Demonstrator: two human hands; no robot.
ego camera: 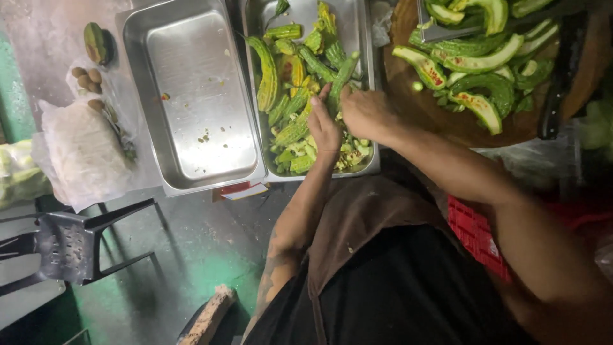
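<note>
Both hands work on one green bitter gourd [341, 80] over a steel tray [365, 38] full of whole gourds and cut scraps. My left hand [324, 124] grips its lower end. My right hand [365, 114] closes on it from the right side; whether it also holds a tool is hidden. The gourd points up and away from me, tilted over the tray's pile.
An almost empty steel tray [191, 96] lies to the left. A round wooden board [447, 121] at the right carries halved gourds and a dark-handled knife [559, 89]. A white plastic bag [80, 153], small brown fruits [86, 76], a dark chair [70, 243] and a red crate [476, 233] stand around.
</note>
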